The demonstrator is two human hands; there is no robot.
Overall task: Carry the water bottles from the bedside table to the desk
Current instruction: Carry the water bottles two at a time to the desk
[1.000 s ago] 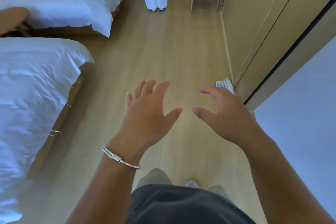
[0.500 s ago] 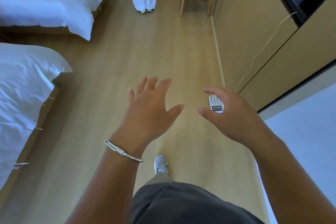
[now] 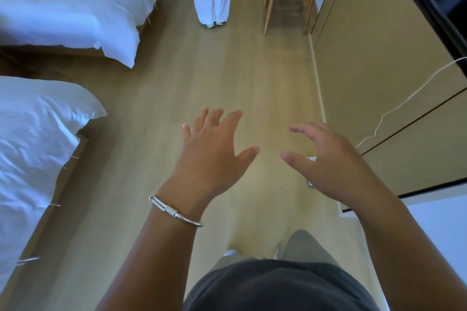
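Both hands, left and right, hang spread and unladen above the floor

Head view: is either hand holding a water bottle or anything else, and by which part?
Nothing is held. The left hand is spread open and the right hand loosely curved, both empty above the floor. No bottle is in view.

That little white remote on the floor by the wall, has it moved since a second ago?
Cannot tell. The white remote is almost hidden behind the right hand, yet sits beside the same wall panel. The camera moved forward, not clearly the remote.
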